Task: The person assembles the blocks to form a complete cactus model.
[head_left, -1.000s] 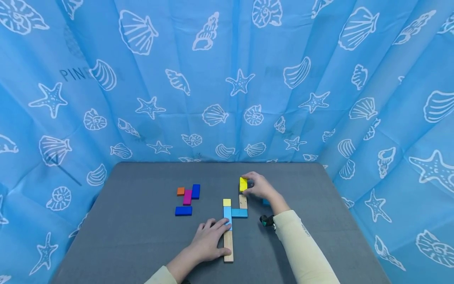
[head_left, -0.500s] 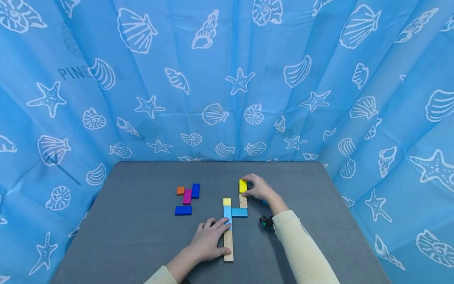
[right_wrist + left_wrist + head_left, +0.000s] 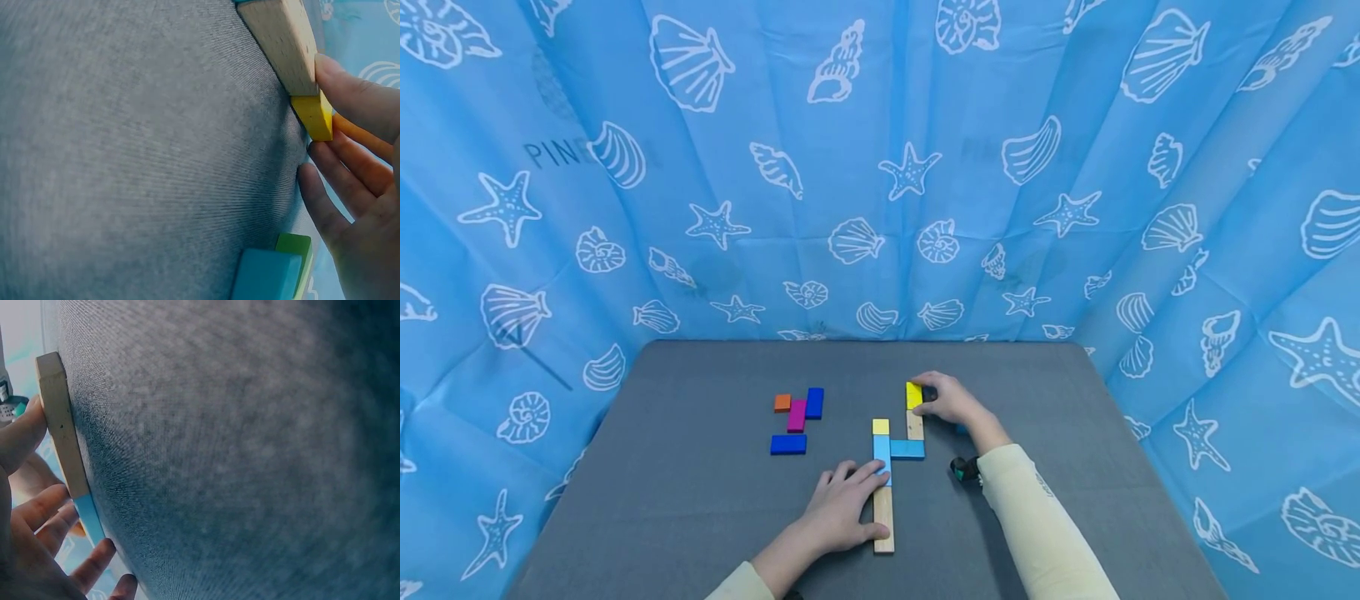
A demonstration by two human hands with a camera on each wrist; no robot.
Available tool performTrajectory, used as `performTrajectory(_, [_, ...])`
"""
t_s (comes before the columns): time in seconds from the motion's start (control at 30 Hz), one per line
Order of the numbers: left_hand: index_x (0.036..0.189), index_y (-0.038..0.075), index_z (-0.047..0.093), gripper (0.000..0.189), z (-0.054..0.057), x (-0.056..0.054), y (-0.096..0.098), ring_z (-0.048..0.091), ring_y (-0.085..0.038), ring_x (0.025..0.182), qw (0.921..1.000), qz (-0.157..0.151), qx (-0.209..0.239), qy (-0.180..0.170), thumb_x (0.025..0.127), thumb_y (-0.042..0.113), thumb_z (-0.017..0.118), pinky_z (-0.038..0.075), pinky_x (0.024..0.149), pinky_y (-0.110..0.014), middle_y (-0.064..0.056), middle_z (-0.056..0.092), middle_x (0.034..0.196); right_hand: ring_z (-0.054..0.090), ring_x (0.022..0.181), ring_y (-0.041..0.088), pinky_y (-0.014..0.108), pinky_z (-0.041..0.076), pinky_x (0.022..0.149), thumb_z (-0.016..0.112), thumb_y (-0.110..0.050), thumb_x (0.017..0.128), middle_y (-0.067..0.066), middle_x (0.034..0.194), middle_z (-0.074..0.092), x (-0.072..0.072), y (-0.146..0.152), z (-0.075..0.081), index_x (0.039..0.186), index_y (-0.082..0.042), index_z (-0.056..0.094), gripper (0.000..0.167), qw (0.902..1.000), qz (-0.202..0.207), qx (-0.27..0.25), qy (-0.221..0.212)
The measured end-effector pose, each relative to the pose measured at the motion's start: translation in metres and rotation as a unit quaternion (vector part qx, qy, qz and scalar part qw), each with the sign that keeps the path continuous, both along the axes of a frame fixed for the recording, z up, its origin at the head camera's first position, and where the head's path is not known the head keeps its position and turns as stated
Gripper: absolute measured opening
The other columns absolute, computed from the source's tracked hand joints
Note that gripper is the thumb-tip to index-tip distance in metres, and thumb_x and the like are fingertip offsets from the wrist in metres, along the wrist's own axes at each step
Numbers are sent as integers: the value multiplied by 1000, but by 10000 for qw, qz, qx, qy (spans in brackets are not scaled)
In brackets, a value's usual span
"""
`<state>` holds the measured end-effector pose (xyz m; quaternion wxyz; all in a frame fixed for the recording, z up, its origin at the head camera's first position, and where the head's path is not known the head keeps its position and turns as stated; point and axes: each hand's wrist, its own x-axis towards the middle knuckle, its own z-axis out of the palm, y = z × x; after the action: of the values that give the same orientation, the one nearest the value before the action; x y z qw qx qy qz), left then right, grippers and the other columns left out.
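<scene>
My right hand [image 3: 950, 397] pinches a yellow block [image 3: 913, 396] between thumb and fingers. The block's near end meets a plain wooden block [image 3: 914, 426], and the thumb lies by that joint in the right wrist view. A blue block [image 3: 907, 450] runs from the wooden one to a light blue block [image 3: 881, 450]. Beyond the light blue block sits a small pale yellow block [image 3: 880, 427]; a longer wooden block [image 3: 886, 510] continues toward me. My left hand [image 3: 842, 510] rests on this column, spread fingertips at the light blue block, thumb at the wooden block [image 3: 61, 419].
On the left of the grey table [image 3: 700, 517] lie an orange block [image 3: 782, 403], a magenta block [image 3: 796, 417] and two dark blue blocks [image 3: 788, 445]. Near my right hand are a teal block [image 3: 265, 275] and a green block [image 3: 303, 247]. A shell-patterned curtain [image 3: 850, 167] surrounds the table.
My right hand has slid the yellow block slightly toward me, against the wooden block. The left hand has stayed where it was on the column.
</scene>
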<state>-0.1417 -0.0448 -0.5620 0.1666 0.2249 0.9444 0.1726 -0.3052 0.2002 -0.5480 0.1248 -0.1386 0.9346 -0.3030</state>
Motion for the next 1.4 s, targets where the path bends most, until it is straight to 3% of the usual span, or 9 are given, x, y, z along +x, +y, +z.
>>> performTrajectory(0.23, [152, 37, 45, 80, 0, 0, 2, 39, -30, 138, 10000, -25, 18, 2, 82, 65, 72, 37, 105, -61, 11, 36, 161, 43, 142, 38, 56, 36, 114, 77, -22, 91, 15, 151, 51, 0, 4, -1, 142, -10, 58, 56, 9999, 127, 1, 13])
performTrajectory(0.47, [152, 36, 45, 80, -1, -1, 2, 39, -30, 139, 10000, -46, 43, -6, 83, 65, 72, 36, 106, -61, 10, 36, 162, 47, 139, 35, 55, 39, 112, 74, -26, 94, 14, 147, 54, 4, 7, 6, 141, -11, 58, 52, 9995, -82, -292, 125])
performTrajectory(0.7, [152, 34, 46, 79, 1, 0, 2, 38, -31, 139, 10000, 7, 59, -26, 83, 63, 73, 35, 107, -62, 9, 36, 162, 56, 128, 34, 54, 46, 106, 74, -25, 94, 14, 140, 59, 26, 6, 17, 139, -7, 60, 51, 9968, 264, -325, 678])
performTrajectory(0.83, [151, 35, 46, 80, 3, 2, 2, 38, -32, 139, 10000, 25, 73, 4, 82, 64, 73, 36, 107, -62, 10, 37, 161, 56, 128, 34, 54, 46, 105, 76, -27, 92, 13, 138, 58, 42, 5, 16, 137, -8, 62, 51, 9961, 230, -219, 822])
performTrajectory(1.13, [151, 35, 46, 81, 4, 1, -1, 39, -32, 139, 10000, 17, 43, 32, 81, 66, 73, 36, 105, -62, 10, 37, 161, 34, 148, 37, 57, 33, 116, 78, -36, 89, 13, 163, 34, 64, 0, 5, 150, -12, 49, 71, 9978, 480, 253, 379])
performTrajectory(1.4, [151, 33, 47, 81, 4, 0, 1, 40, -32, 138, 10000, -46, 9, 25, 82, 66, 72, 37, 105, -61, 9, 38, 161, 34, 149, 35, 54, 33, 116, 76, -38, 90, 10, 163, 34, 70, 2, 2, 150, -12, 50, 70, 9967, 535, 571, 205])
